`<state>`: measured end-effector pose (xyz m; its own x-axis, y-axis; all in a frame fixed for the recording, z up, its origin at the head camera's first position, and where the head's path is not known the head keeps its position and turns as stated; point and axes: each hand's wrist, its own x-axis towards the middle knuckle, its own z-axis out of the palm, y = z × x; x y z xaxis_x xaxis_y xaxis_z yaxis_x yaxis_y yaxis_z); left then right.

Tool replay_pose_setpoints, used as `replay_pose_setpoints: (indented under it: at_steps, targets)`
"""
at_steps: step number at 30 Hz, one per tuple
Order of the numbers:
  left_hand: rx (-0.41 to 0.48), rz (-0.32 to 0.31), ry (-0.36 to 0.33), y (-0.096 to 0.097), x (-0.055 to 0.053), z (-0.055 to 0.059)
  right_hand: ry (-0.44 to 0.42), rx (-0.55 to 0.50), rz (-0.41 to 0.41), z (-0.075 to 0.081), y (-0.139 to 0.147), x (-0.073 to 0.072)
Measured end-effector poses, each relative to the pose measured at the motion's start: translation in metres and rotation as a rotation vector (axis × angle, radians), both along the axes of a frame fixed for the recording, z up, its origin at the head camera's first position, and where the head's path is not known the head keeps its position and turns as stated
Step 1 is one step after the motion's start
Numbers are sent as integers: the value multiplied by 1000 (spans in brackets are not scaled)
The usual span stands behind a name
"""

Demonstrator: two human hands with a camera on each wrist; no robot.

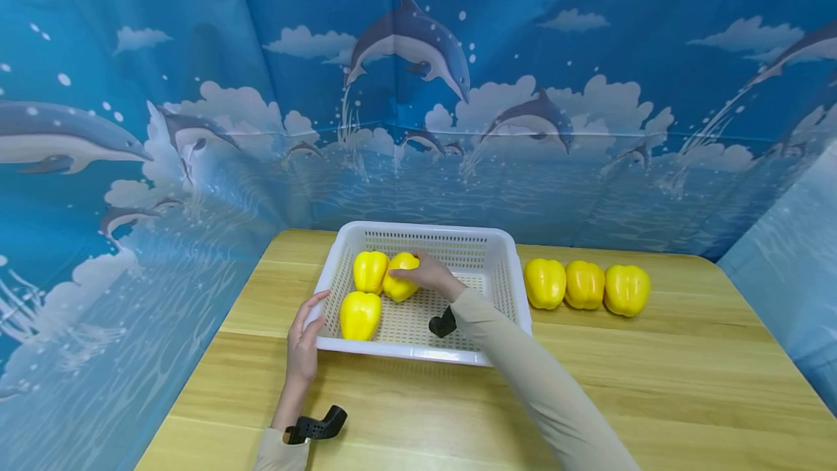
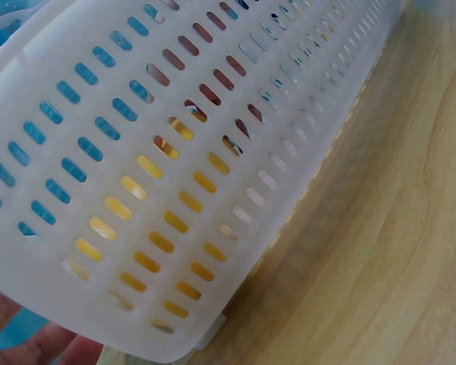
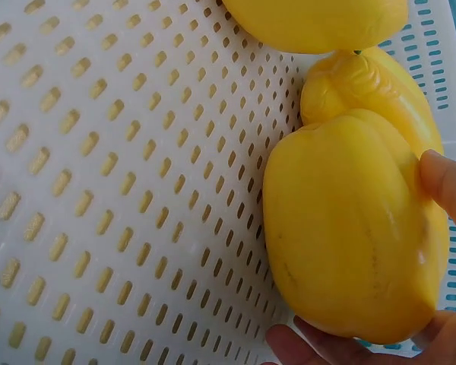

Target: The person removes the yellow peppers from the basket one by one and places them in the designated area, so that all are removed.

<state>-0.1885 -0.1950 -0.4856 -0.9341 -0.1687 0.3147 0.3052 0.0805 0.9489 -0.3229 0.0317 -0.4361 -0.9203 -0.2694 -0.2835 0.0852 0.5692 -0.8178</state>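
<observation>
A white slotted plastic basket point(image 1: 418, 353) stands on the wooden table. Inside its left half are three yellow bell peppers. My right hand point(image 1: 430, 275) reaches into the basket and holds one bell pepper point(image 1: 400, 289), thumb on one side and fingers on the other, as the right wrist view shows. That pepper point(image 3: 349, 236) sits against a second bell pepper point(image 1: 370, 271) at the back left. Nearer the front left lies the third bell pepper point(image 1: 360, 315). At the basket's left rim, my left hand point(image 1: 304, 347) rests with its fingers extended; the left wrist view shows only some fingertips point(image 2: 42, 346).
To the right of the basket, three more yellow bell peppers point(image 1: 585, 286) stand in a row on the table point(image 1: 654, 384). A blue curtain point(image 1: 418, 166) printed with dolphins hangs behind the table and along its sides. Each wrist carries a black camera mount point(image 1: 320, 424).
</observation>
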Motion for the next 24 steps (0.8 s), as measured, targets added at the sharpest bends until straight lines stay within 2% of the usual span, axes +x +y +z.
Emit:
replay_pose_setpoints:
  at_steps: [9, 19, 21, 24]
  targets:
    - [-15, 5, 2, 1, -1, 0, 10, 18, 17, -6, 7, -3]
    - [-14, 1, -6, 0, 0, 0, 52, 65, -3, -9, 12, -5]
    - [-7, -6, -19, 0, 2, 3, 56, 63, -8, -8, 13, -5]
    - [-14, -12, -33, 4, 8, 17, 69, 56, -12, -7, 15, -5]
